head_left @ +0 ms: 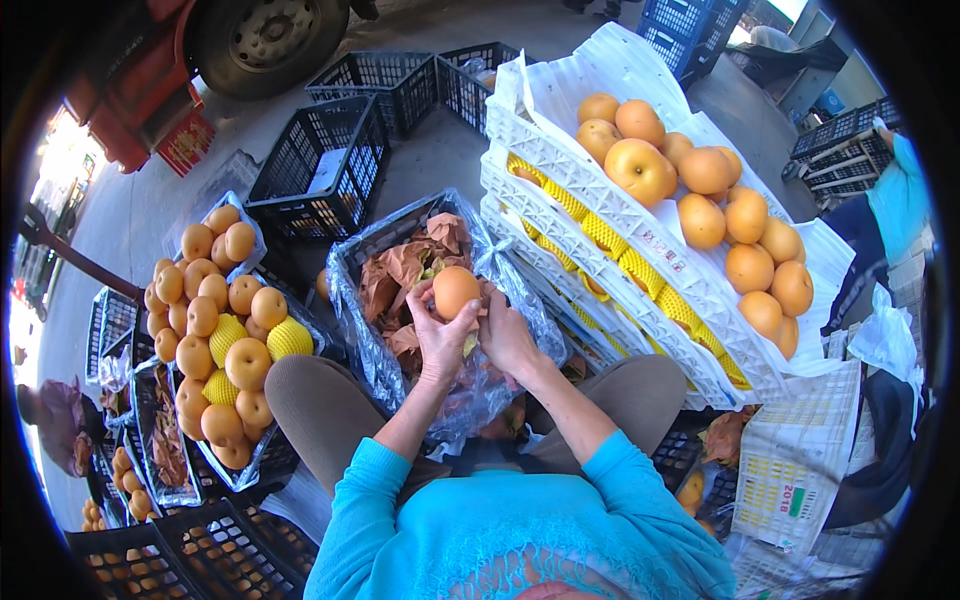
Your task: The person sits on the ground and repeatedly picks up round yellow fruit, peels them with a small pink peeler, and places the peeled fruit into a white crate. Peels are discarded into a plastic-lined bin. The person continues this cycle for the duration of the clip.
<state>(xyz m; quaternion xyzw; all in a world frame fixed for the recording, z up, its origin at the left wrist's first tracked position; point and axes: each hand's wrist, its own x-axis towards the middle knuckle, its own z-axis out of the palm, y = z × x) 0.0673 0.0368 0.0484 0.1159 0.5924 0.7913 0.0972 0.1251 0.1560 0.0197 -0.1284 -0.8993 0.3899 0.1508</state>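
A round orange-brown pear (456,292) rests in the fingers of my left hand (441,337), above a crate lined with clear plastic (349,281). Close at its right side, my right hand (510,336) has its fingers curled at what looks like brown paper by the fruit. Crumpled brown paper wrappers (397,266) fill much of the crate between my knees. To the right, stacked white plastic crates (600,187) carry bare pears (701,169) on white liner sheets, with yellow foam nets (645,270) visible in the layers below.
Left of my knee, a lined crate holds heaped pears (201,315), some in yellow foam nets (289,340). Black crates (315,202) stand ahead, near a red vehicle's wheel (274,34). Blue crates (667,45) are stacked farther back. At the far right is another person's blue sleeve (896,199).
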